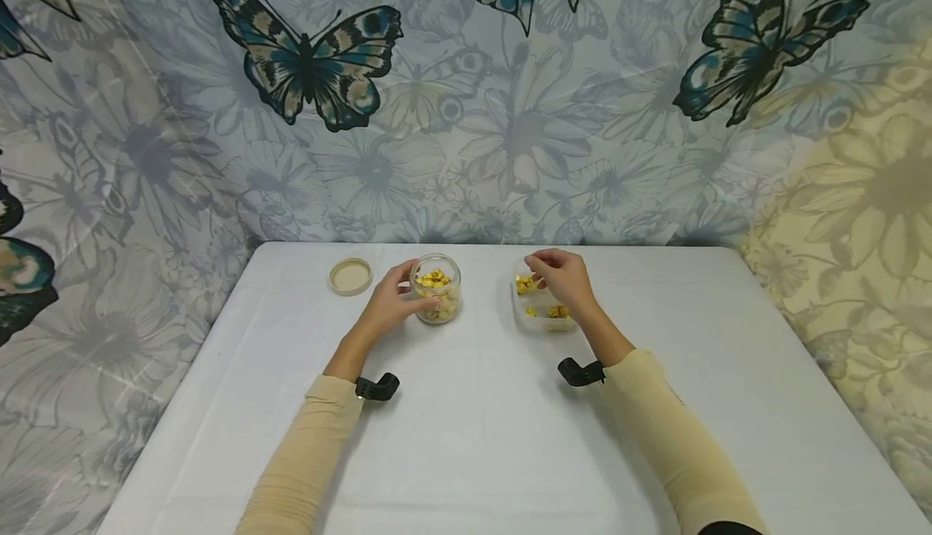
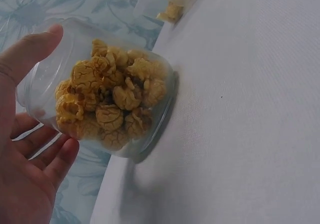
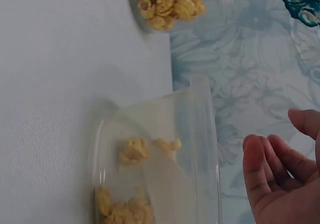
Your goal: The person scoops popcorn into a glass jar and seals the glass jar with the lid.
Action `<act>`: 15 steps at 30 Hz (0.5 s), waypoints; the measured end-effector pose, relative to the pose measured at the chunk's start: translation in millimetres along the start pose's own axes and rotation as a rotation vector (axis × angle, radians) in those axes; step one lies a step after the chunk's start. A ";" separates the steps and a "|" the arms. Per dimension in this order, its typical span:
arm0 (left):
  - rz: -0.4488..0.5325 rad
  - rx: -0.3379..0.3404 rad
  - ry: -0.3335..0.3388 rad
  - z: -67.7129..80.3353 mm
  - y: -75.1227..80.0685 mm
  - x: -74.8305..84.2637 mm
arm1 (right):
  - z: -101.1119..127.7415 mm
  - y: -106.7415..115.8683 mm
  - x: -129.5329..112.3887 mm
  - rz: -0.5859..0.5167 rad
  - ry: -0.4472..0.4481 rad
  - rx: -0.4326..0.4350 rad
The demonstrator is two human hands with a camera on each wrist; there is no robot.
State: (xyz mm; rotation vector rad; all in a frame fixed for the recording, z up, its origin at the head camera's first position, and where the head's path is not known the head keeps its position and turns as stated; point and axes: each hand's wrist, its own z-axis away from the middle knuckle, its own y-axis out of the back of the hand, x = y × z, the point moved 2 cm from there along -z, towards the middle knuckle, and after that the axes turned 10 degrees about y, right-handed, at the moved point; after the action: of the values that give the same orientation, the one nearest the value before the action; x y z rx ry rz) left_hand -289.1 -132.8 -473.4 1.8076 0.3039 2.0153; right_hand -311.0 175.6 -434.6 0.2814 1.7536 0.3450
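Note:
A glass jar [image 1: 453, 302] stands upright on the white table, partly filled with yellow popcorn [image 2: 110, 97]. My left hand [image 1: 387, 302] grips its side, thumb on the near side and fingers around the far side. Over a clear plastic container [image 1: 537, 324] hovers my right hand [image 1: 566, 278], its fingers bent and the thumb apart from them, holding nothing in the right wrist view. A few popcorn pieces [image 1: 558, 312] lie in the container. The hand partly hides the container's far right side in the head view.
A round lid [image 1: 350, 277] with a pale gold rim lies left of the jar, near the table's back edge. Behind the table [image 1: 466, 438] hangs a fabric backdrop [image 1: 524, 138] with butterflies and flowers. Black wrist cameras [image 1: 379, 388] sit on both wrists.

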 end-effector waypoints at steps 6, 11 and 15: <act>0.019 0.007 0.019 2.8 3.0 5.5 | -2.4 -13.0 -6.6 -0.051 0.069 -0.044; 0.028 0.006 0.007 2.4 4.0 5.6 | -3.7 -25.6 -10.9 -0.054 0.100 -0.102; 0.029 0.006 0.000 2.2 3.1 2.4 | -3.8 -33.1 -13.5 -0.066 0.110 -0.130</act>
State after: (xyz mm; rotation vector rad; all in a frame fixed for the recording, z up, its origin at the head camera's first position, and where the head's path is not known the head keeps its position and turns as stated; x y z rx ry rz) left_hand -287.6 -134.8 -469.6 1.8259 0.2852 2.0356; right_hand -311.9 139.7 -434.3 0.1127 1.8344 0.4312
